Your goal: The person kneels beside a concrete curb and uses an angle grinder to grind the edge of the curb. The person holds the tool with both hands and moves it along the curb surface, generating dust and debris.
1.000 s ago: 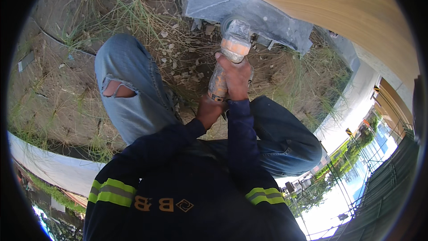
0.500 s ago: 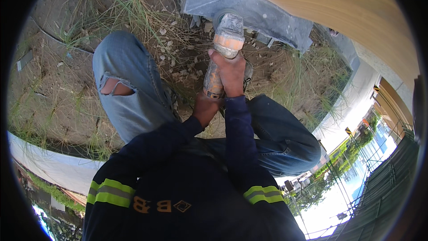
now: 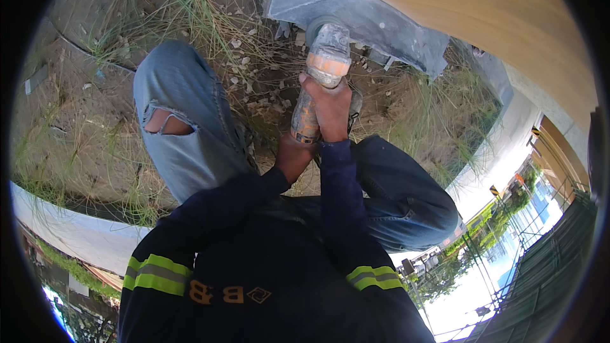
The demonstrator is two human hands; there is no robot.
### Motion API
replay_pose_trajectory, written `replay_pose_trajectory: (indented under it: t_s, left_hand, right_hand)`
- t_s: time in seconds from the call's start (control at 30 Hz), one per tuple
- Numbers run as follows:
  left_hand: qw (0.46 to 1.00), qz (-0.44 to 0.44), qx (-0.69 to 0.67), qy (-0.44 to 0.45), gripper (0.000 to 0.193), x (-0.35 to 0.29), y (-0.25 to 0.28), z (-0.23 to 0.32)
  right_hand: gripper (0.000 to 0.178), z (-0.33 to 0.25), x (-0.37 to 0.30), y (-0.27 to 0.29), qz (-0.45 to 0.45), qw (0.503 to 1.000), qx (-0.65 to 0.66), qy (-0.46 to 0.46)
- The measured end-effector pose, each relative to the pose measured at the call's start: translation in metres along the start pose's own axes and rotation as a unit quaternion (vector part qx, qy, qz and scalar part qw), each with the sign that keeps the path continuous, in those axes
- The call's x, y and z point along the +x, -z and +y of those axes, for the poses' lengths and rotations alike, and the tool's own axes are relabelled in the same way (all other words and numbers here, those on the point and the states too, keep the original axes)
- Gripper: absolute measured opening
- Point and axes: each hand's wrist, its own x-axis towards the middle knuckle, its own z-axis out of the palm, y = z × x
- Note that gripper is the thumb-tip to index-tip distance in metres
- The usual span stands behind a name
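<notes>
Grinder at the concrete block

Outdoors, on dry soil with sparse grass. At upper centre, right hand clenched round orange grinder, head against grey block. Left hand under it, grip hidden

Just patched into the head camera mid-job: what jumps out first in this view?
An orange and grey power grinder at top centre, its head against the corner of a grey concrete block. The right hand grips its body from above; the left hand holds the handle end below. On the left, a torn blue jeans knee sits over dry grass.
</notes>
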Motion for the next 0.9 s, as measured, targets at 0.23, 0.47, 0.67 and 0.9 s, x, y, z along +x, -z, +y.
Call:
replay_pose_trajectory:
  t_s: [0.23,0.47,0.67,0.9]
  left_hand:
    - [0.999,0.002,-0.040,0.004,0.024,0.009,-0.003,-0.002]
    - [1.000,-0.004,-0.004,-0.001,0.019,0.005,0.003,-0.009]
    - [0.999,-0.006,0.000,0.049,0.029,-0.001,0.001,0.007]
    - [0.997,-0.004,0.015,0.073,0.027,0.002,0.012,-0.004]
  right_hand:
    - [0.041,-0.008,0.006,-0.002,-0.014,0.999,-0.017,0.032]
    - [0.040,-0.004,0.002,0.005,-0.026,1.000,-0.007,-0.002]
    - [0.040,0.001,0.000,-0.003,-0.017,0.999,-0.008,0.035]
    - [0.042,-0.004,-0.003,-0.009,-0.031,0.999,0.006,0.010]
